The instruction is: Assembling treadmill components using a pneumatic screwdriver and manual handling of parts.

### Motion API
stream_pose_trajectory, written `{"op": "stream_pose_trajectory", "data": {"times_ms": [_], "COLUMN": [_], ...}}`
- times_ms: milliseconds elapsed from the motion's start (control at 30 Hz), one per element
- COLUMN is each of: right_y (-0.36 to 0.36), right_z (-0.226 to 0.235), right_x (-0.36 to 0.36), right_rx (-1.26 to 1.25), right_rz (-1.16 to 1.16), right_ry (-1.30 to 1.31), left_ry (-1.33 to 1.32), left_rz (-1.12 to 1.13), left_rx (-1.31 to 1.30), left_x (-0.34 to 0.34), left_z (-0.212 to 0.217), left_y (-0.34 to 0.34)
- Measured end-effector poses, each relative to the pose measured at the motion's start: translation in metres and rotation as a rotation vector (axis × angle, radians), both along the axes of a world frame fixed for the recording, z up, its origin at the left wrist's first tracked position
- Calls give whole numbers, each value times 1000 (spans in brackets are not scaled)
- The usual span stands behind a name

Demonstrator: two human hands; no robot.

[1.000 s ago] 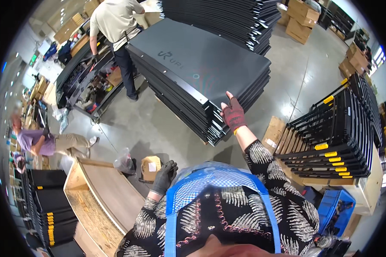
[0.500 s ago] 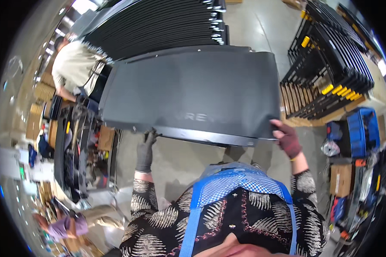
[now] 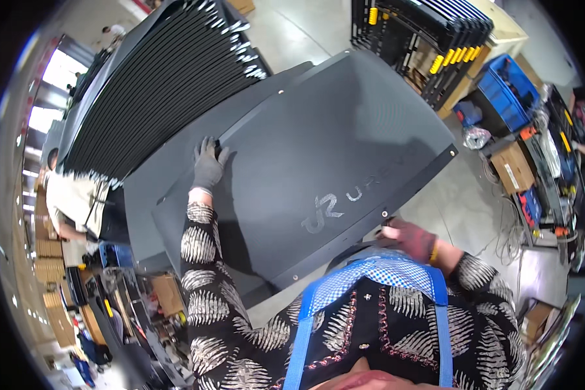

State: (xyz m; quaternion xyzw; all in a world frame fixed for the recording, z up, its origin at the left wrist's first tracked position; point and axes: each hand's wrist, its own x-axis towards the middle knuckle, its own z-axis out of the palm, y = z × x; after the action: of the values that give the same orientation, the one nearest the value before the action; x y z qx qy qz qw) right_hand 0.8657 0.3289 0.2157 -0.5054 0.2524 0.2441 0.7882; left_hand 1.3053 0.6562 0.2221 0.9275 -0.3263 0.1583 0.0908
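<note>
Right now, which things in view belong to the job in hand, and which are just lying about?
In the job:
- top dark panel
- gloved left hand, at its far edge
- gloved right hand, blurred, by its near edge
- dark panel beneath

Apparently just lying about:
- blue bin
- cardboard box
- black frames with yellow pieces

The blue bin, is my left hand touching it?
No, the left hand is at the edge of the dark panel, away from the blue bin.
</note>
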Motion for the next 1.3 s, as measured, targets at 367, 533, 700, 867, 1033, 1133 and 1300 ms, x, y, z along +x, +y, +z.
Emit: {"op": "stream_pose_trajectory", "data": {"times_ms": [367,533,700,867,1033,1133,1300], "right_y": [70,46,26,-8,-79,-132,-228], "right_z": [8,-71,-84,-44,-78,-41,4], "right_x": [51,37,13,-39,-104,-162,-250], "right_rx": [117,52,329,807,-325,-613,-262], "right_rz": [-155,-143,-432,-556,-219,-275,-921], "right_ry": [251,-11,104,235,-245,-446,-281], "left_ry": [681,1036,824,395,309,231,83], "left_rz": [53,61,27,-93,-205,-229,-423], "left_rx": [275,29,-174,-15,-118,-147,-338], "left_x": [49,10,-69,-176,-282,-344,-418], "left_z": [57,93,131,193,257,285,293], "left_y": [-28,-17,-43,-106,-199,-243,-340]}}
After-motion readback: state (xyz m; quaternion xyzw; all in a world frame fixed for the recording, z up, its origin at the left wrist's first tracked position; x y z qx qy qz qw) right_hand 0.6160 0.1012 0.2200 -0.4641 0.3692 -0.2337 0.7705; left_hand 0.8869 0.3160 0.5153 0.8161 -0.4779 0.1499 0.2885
